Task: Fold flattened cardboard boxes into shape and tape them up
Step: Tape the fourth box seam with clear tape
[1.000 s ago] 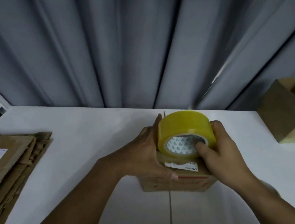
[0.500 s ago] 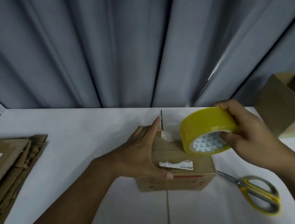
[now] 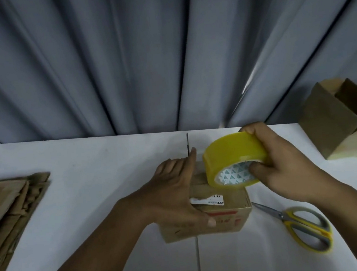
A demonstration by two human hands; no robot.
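A small folded cardboard box (image 3: 224, 217) stands on the white table (image 3: 101, 171) in front of me. My left hand (image 3: 177, 189) lies over the box's left side, fingers straight along its top and thumb on its near face. My right hand (image 3: 281, 163) grips a yellow tape roll (image 3: 231, 156) just above the box's right half, thumb in the core and fingers over the top. A torn white label (image 3: 207, 200) is stuck on the box top.
Yellow-handled scissors (image 3: 301, 226) lie on the table right of the box. A stack of flattened cardboard boxes (image 3: 8, 210) sits at the left edge. Folded boxes (image 3: 345, 120) are piled at the far right. Grey curtains (image 3: 164, 54) hang behind the table.
My right hand lifted the tape roll off the box top and swung it to the right, uncovering the scissors. My left hand stayed on the box.
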